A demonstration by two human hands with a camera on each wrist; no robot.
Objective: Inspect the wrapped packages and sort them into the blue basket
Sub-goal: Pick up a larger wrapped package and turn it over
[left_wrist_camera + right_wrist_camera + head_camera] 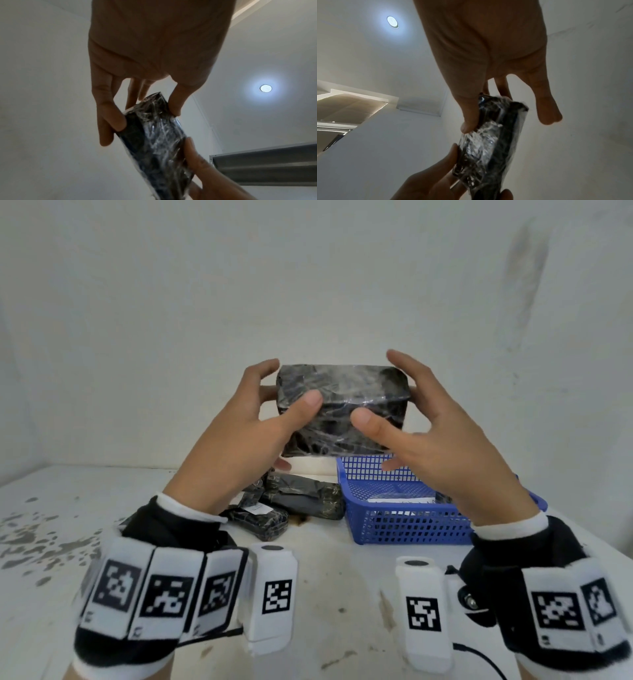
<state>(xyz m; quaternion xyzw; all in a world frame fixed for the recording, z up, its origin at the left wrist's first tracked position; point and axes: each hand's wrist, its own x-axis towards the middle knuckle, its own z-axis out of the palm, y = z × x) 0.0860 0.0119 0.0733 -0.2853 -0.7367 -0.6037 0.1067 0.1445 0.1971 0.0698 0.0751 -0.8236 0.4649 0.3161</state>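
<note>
I've got one black wrapped package up in the air between my hands, raised above the surface. My left hand grips its left end, thumb across the near face and fingers curled round the far side; my right hand does the same on the right end, thumb pressed on the front. From the left wrist view the package is pinched between thumb and fingertips, its shiny clear film crinkled all over. The right wrist view shows the package held edge-on too, with the little finger standing clear of it.

Below my right hand sits the blue basket, a mesh-sided tray on the surface. Inside it I can see something dark with a white label, mostly hidden behind my wrist. Below my left hand, just beside the basket's left wall, lies a pile of black wrapped packages on the surface, one showing a white label.
</note>
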